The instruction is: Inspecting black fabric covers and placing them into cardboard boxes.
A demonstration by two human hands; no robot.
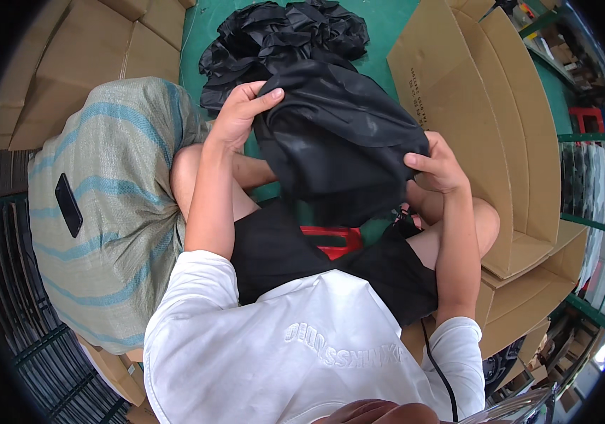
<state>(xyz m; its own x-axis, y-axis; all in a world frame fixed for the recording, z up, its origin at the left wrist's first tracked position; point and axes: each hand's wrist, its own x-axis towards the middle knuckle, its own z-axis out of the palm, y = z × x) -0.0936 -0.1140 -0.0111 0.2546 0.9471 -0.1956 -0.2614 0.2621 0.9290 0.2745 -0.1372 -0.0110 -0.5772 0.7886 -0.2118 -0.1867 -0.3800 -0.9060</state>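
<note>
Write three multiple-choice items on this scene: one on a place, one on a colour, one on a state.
1. Where does the phone lie?
A. on the striped sack
B. in the open carton
C. on the green floor

2. What colour is the cloth that the hands hold?
A. white
B. black
C. red

3. How do the left hand and the right hand stand to the cloth?
A. only the left grips it
B. both hang free
C. both grip it

Key: 1 A, the dark phone rests on the sack at the person's left; 2 B, the bundle is black like the pile behind it; 3 C, each hand's fingers close on an edge.
</note>
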